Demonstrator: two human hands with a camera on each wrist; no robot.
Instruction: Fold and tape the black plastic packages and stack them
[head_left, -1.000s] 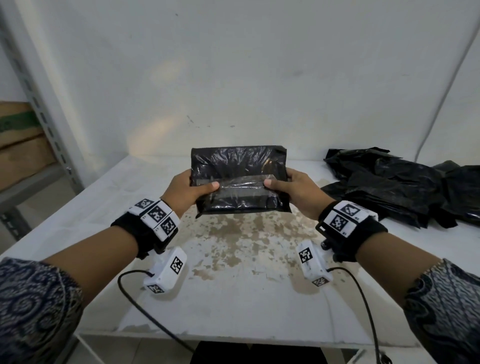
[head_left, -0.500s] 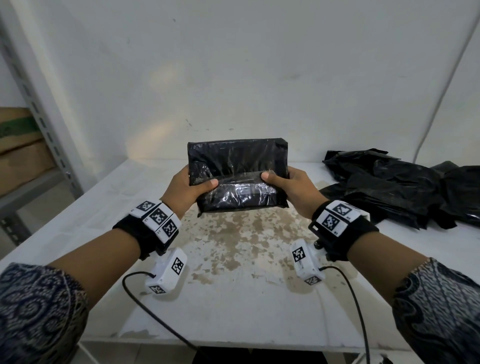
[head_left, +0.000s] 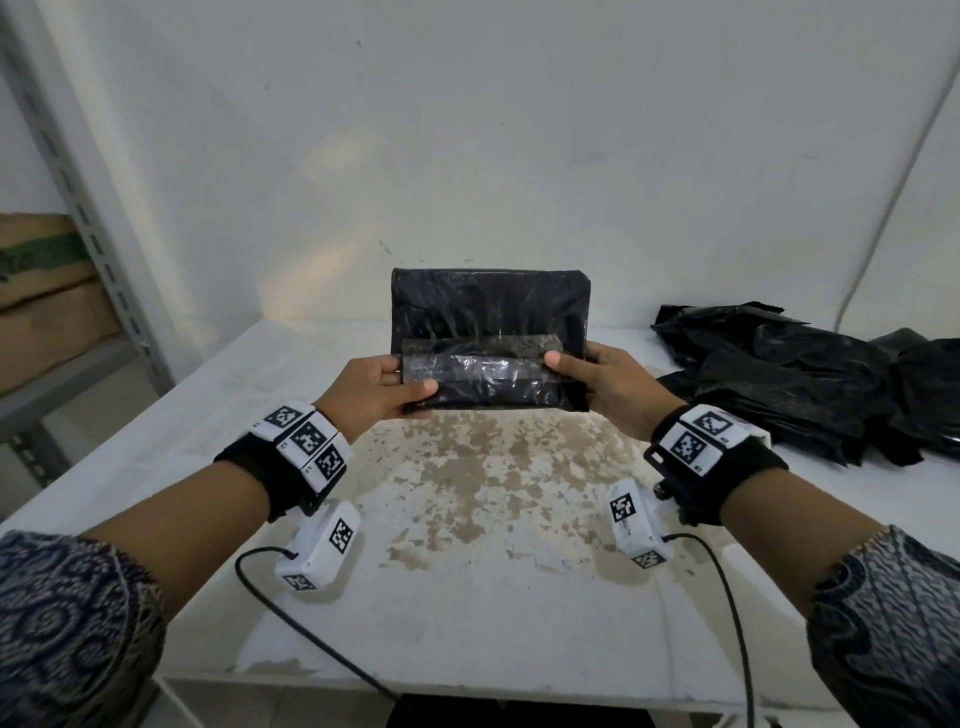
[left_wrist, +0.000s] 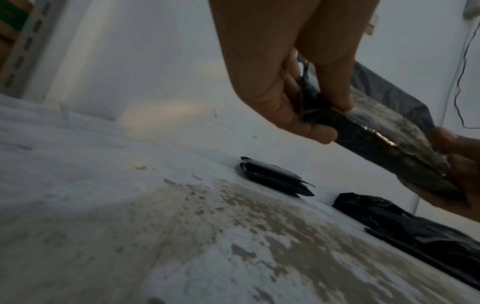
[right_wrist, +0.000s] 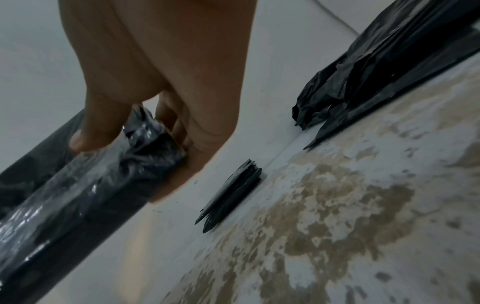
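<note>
Black package (head_left: 488, 322): raised higher than a second ago, upright above the bench (head_left: 493, 597)
Tape (head_left: 480, 366): clear strip across the lower fold
Left hand (head_left: 374, 387): fingers grasping left edge
Right hand (head_left: 605, 387): fingers grasping right edge

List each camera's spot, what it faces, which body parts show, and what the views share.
Head: on the head, looking down at the table; both forearms, left hand, right hand.
Left wrist: under the left hand, facing the held package.
Right wrist: under the right hand, facing the same package.
Shared: package; wrist views share the folded stack.
</note>
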